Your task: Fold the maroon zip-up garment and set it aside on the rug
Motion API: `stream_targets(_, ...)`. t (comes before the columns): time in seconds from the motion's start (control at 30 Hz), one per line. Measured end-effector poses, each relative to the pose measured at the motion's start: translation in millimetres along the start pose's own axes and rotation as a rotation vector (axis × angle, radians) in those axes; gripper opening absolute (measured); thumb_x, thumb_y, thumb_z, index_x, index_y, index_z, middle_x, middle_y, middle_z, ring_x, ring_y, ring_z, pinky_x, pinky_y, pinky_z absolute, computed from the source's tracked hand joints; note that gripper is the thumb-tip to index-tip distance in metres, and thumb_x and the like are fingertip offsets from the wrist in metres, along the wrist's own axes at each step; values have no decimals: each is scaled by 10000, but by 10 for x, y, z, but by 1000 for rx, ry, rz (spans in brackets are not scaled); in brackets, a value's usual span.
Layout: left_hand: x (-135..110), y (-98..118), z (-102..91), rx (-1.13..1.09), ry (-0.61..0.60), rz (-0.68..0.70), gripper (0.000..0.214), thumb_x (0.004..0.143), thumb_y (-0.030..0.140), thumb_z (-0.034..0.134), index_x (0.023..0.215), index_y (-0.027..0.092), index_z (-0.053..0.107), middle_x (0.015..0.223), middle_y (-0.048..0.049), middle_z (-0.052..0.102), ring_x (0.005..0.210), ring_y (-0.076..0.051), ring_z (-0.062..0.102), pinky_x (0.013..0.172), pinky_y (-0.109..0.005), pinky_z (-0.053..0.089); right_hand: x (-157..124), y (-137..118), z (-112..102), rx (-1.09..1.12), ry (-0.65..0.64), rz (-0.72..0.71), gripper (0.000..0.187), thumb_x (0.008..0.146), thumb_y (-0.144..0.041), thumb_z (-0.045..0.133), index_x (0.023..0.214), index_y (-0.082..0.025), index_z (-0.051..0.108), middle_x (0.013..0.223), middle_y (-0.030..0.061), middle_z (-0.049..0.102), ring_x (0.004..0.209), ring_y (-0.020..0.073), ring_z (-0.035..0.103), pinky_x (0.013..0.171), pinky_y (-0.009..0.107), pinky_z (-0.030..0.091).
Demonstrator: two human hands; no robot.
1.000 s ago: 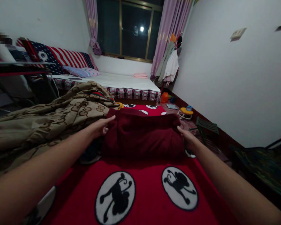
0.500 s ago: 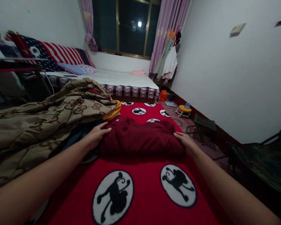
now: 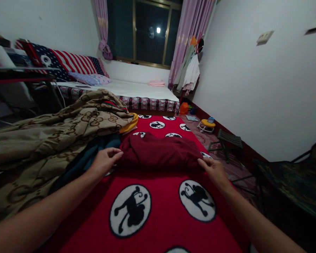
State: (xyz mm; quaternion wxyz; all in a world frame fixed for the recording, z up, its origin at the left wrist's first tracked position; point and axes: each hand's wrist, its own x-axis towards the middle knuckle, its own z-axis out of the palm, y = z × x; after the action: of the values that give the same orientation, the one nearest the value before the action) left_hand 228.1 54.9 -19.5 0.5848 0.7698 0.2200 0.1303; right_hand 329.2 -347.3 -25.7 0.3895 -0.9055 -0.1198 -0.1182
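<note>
Both of my hands are sitting nearer to me than they were half a second ago, and the dark red cloth [image 3: 160, 153] between them is lying lower and flatter on the red blanket [image 3: 158, 225] than it was a second ago, when it was standing up in a taller fold. I am pinching the left end of that folded cloth with my left hand [image 3: 104, 161], fingers curled over its edge near the corner, and I am gripping the right end with my right hand [image 3: 214, 170], thumb on top and fingers tucked at the fold. Folded into a wide low bundle, the cloth is lying across the blanket in front of me, between the two round white patches with black cartoon figures close to me and the smaller patches further off. A brown patterned quilt [image 3: 55, 133] is heaped just beside my left arm, with something dark blue [image 3: 94, 154] showing under its edge next to my left hand and a yellow edge [image 3: 128, 124] poking out beyond it. Further back a bed [image 3: 137, 92] is standing under the window [image 3: 144, 31], with a striped and starred cushion [image 3: 65, 63] at its head. Off to the right a small green folding stool [image 3: 228, 138] is standing on the floor near the wall.
</note>
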Motion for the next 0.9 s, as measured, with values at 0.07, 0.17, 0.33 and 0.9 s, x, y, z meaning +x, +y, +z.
stream_targets(0.07,94,4,-122,43,54,58,442,513,528,769,749,170,661,688,-38,695,655,-201,630,549,-245,472,47,93,-130,119,25,50,396,742,-553,558,549,-208,537,541,1,547,563,165,513,526,260,366)
stream_targets(0.17,165,-103,-284,230,61,119,306,541,463,741,667,193,674,647,-31,691,664,-213,624,566,-245,455,-12,333,-274,77,-30,153,399,708,-560,582,533,-201,586,516,10,571,536,176,540,502,264,366)
stream_targets(0.33,139,-151,-287,705,-76,283,152,643,384,673,709,251,701,741,-27,692,718,-232,626,634,-271,432,-25,444,-358,-303,-253,215,293,698,-462,615,532,-222,631,525,26,614,523,179,564,498,264,344)
stream_targets(0.9,910,369,611,756,-137,250,448,700,568,650,968,211,681,921,-102,714,888,-281,649,687,-277,437,840,-349,842,-409,-202,-41,213,749,-384,691,881,-238,610,840,38,684,792,226,626,610,272,371)
